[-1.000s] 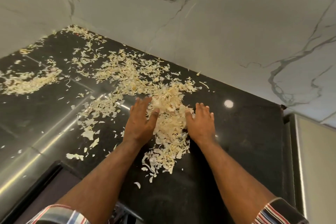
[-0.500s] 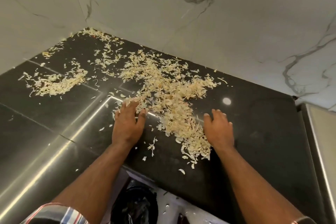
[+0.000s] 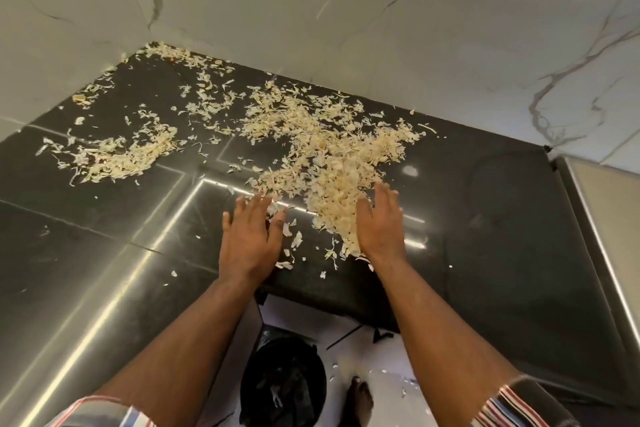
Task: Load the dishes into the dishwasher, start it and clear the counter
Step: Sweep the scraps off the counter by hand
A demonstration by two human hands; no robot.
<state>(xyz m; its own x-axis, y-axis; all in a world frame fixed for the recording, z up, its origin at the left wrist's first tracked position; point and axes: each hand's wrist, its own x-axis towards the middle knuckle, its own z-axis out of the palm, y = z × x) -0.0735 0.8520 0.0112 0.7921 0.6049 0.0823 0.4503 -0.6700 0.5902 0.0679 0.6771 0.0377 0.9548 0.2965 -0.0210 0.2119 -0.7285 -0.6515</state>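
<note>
Pale, papery peel scraps [image 3: 329, 163] lie scattered over a black polished counter [image 3: 485, 236], thickest in a heap at the middle. My left hand [image 3: 247, 243] lies flat on the counter at the heap's left edge, fingers straight and spread. On the heap's right side my right hand [image 3: 381, 225] stands on its edge against the scraps, fingers straight. Neither hand holds anything. A second, smaller patch of scraps [image 3: 114, 156] lies far left.
A black bin [image 3: 282, 385] stands on the white floor below the counter's front edge, with a bare foot [image 3: 360, 399] beside it and some scraps on the floor. White marble walls [image 3: 346, 28] close the counter at back and left. A steel-edged appliance [image 3: 609, 218] borders the right.
The view has tilted down, so bin and floor now show. Both hands have swept the scraps into a tighter heap; the right hand has moved in against it.
</note>
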